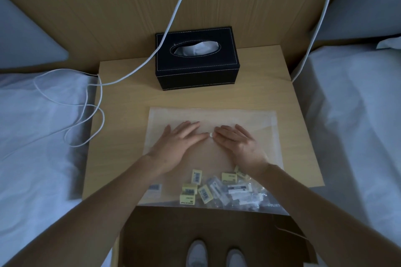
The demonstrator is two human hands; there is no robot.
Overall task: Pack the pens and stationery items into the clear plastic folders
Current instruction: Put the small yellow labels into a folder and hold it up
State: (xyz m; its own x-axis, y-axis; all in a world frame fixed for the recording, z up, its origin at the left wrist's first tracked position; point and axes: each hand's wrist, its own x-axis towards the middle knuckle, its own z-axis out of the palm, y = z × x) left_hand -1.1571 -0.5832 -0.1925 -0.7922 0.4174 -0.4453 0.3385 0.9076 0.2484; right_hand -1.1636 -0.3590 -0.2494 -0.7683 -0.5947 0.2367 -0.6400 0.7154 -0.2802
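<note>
Both hands, left hand (184, 143) and right hand (236, 143), are pressing flat-fingered on the clear folder (256, 123) lying across the worktop (121, 97), its white snap button (211, 134) sitting between their fingertips, stationery packets (217, 188) bunching nearer the body.

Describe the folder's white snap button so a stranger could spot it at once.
On the wooden nightstand, a clear folder lies in front of the black tissue box. Both hands rest on it; the button sits between the left hand and right hand. It is the only small white round dot there.
</note>
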